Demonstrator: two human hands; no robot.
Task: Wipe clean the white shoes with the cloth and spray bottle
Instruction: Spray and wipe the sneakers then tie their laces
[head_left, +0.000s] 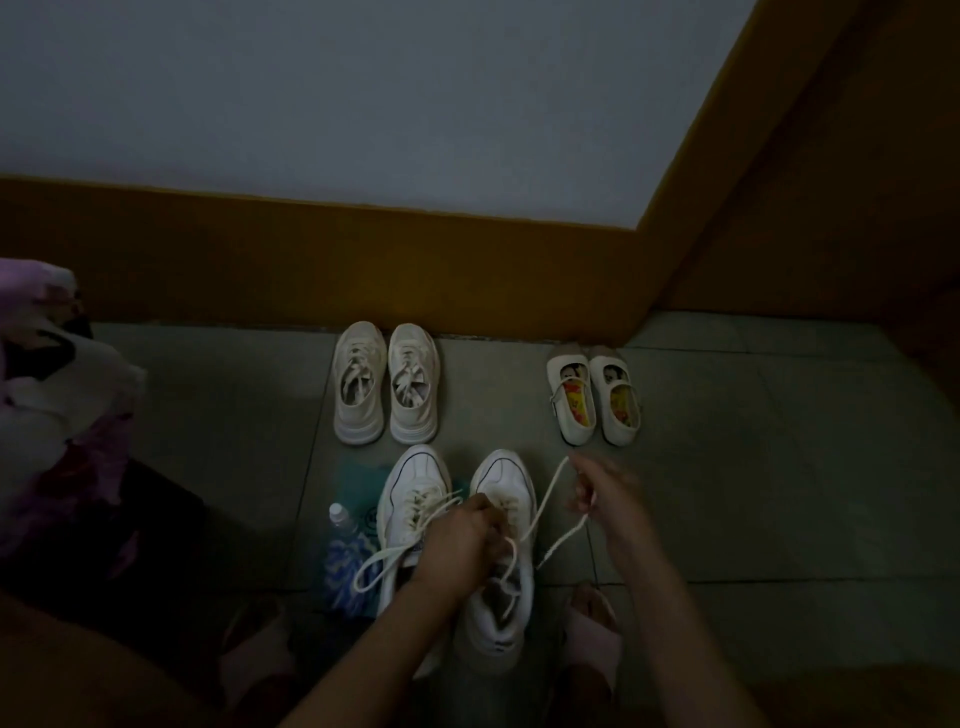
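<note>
Evidently early in the job, a person's left hand (467, 538) curls round the lace (544, 500) of a white sneaker (498, 623) while the right hand (597, 493) pinches its loose end; spray bottle (341, 519) and cloth (345, 569) lie untouched just left of them.

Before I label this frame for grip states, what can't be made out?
Head view, dim light.
Right hand: motion blur, grip on lace unclear.
Left hand: fingertips hidden under its own back.
Bottle: too dark to read its top.
Fabric pile: cut by left edge.
</note>
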